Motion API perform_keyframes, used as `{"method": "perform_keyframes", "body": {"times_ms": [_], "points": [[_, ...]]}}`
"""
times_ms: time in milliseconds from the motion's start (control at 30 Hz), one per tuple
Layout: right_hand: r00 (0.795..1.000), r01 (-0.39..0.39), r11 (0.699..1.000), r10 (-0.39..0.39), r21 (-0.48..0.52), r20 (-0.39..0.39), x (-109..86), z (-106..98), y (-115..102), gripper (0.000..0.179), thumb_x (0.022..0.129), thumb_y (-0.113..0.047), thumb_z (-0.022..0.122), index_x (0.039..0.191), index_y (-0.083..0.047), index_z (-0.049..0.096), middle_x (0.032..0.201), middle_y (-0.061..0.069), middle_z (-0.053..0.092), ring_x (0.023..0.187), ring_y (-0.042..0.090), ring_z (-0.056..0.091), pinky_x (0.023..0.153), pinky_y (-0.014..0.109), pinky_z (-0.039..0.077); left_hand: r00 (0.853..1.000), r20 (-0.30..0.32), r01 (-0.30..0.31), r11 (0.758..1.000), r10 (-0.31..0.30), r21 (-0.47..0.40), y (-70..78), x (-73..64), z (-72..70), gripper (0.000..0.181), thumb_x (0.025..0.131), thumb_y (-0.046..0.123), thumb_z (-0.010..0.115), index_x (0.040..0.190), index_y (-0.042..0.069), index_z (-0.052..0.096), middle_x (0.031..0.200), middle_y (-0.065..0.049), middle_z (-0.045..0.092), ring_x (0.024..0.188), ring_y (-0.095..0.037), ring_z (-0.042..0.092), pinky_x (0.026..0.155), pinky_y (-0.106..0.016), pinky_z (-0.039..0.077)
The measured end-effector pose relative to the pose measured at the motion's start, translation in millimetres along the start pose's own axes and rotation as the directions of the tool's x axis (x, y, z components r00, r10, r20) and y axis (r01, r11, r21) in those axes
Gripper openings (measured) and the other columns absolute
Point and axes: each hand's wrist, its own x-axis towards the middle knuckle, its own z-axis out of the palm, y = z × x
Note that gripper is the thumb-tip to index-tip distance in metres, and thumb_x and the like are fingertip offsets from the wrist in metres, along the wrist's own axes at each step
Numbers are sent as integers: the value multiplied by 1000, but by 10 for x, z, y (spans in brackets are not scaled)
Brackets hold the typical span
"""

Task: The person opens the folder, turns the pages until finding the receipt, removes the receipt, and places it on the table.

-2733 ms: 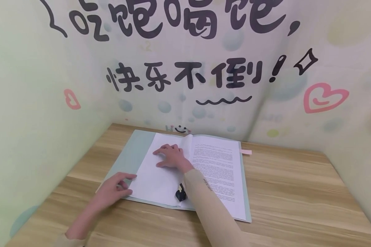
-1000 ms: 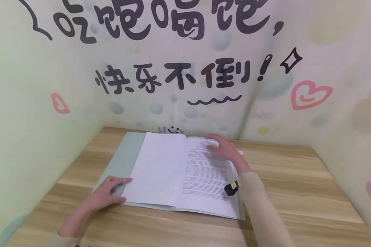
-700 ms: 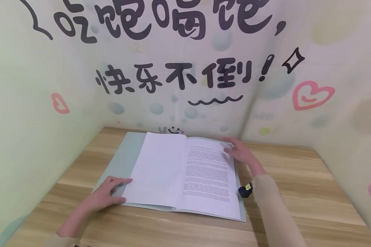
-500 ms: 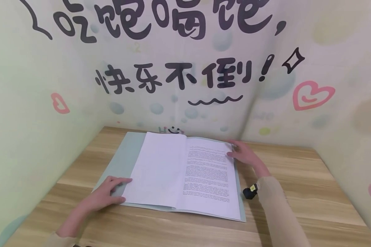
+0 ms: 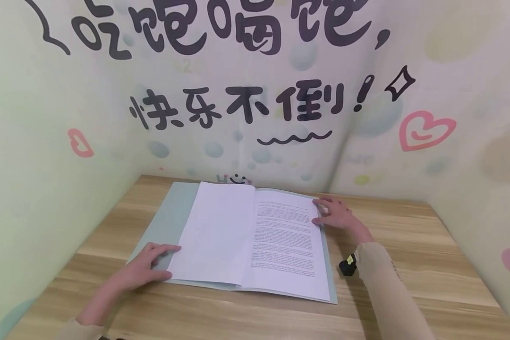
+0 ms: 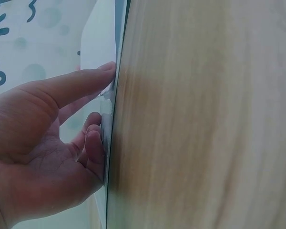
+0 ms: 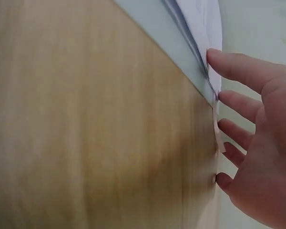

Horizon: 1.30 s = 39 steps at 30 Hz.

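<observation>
A light blue-green folder point(image 5: 175, 212) lies spread on the table. Inside it are a blank white page point(image 5: 221, 231) on the left and a printed page point(image 5: 284, 245) on the right. My left hand point(image 5: 141, 268) rests at the lower left, thumb and forefinger touching the blank page's edge. At the printed page's upper right edge is my right hand point(image 5: 336, 213), fingers spread and fairly straight. In the right wrist view its thumb point(image 7: 224, 62) touches the page edge, and the sheets stand slightly apart from the cover. A pink tab point(image 7: 218, 136) sticks out by the fingers.
The wood-grain table point(image 5: 408, 264) runs on to the right of the folder and in front of it. A wall point(image 5: 246, 156) with black lettering and pink hearts stands behind. A small black device point(image 5: 347, 265) sits at my right wrist.
My right hand has moved from the blank left page across to the printed page's upper right edge, then slightly down. The blank page now lies flatter at the fold. My left hand stays.
</observation>
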Motion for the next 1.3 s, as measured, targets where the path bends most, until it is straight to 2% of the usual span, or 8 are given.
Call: {"method": "perform_keyframes", "body": {"times_ms": [233, 500, 767, 833, 933, 1033, 1133, 1300], "points": [[1000, 8, 1000, -7, 7, -7, -74, -2, -13, 75, 85, -41, 73, 147, -8, 45, 158, 26, 26, 141, 52, 18, 105, 73, 17, 1000, 7, -3, 1000, 3, 1, 26, 15, 8, 60, 79, 24, 80, 133, 9, 58, 113, -15, 47, 90, -13, 37, 73, -23, 36], [1000, 3, 1000, -2, 22, -7, -39, 83, 24, 73, 85, -44, 74, 146, -13, 47, 158, 24, 26, 142, 52, 17, 106, 73, 15, 1000, -8, -15, 999, 15, 28, 19, -66, 5, 59, 79, 23, 81, 131, 8, 59, 111, -13, 48, 94, -11, 39, 75, -23, 36], [996, -7, 1000, 6, -6, -92, 2, 65, 4, 64, 81, -36, 80, 136, -12, 57, 148, 22, 43, 136, 46, 29, 105, 67, 20, 1000, 21, 1, 1000, -2, 6, 62, -48, -21, 60, 80, 24, 80, 134, 8, 57, 112, -14, 47, 92, -14, 37, 74, -23, 36], [994, 8, 1000, -6, 12, -112, 7, 67, 5, 64, 80, -34, 81, 135, -12, 58, 139, 20, 51, 130, 43, 37, 103, 64, 25, 1000, 25, 8, 1000, -9, 5, 64, -40, -23, 61, 80, 23, 80, 134, 8, 57, 111, -14, 47, 91, -16, 37, 73, -23, 36], [991, 54, 996, -44, 72, -130, 25, 84, 11, 61, 80, -27, 83, 132, -9, 58, 122, 16, 61, 115, 36, 51, 100, 54, 38, 1000, 20, 6, 1000, -6, 14, 49, -32, -13, 61, 80, 23, 80, 134, 8, 57, 110, -14, 46, 90, -17, 37, 72, -22, 35], [990, 75, 985, -55, 153, -132, 31, 102, 25, 61, 80, -19, 82, 134, -6, 55, 113, 15, 63, 101, 30, 57, 88, 41, 50, 1000, 15, 3, 1000, -3, 15, 31, -20, 10, 61, 80, 23, 80, 134, 8, 57, 109, -13, 46, 88, -14, 36, 72, -22, 34], [992, 60, 968, -30, 243, -125, 26, 100, 29, 64, 81, -11, 80, 138, -5, 51, 113, 17, 62, 98, 28, 56, 82, 33, 50, 1000, 16, 7, 1000, -7, 7, 24, -13, 32, 61, 80, 25, 81, 134, 9, 57, 110, -13, 46, 88, -13, 36, 72, -22, 34], [989, 87, 938, -42, 334, -139, 19, 65, 1, 55, 84, -3, 75, 134, -4, 52, 112, 20, 61, 96, 28, 57, 80, 30, 49, 1000, 19, 23, 1000, -23, 9, 36, -22, 19, 61, 80, 23, 81, 135, 10, 57, 112, -14, 46, 92, -17, 38, 73, -22, 35]]}}
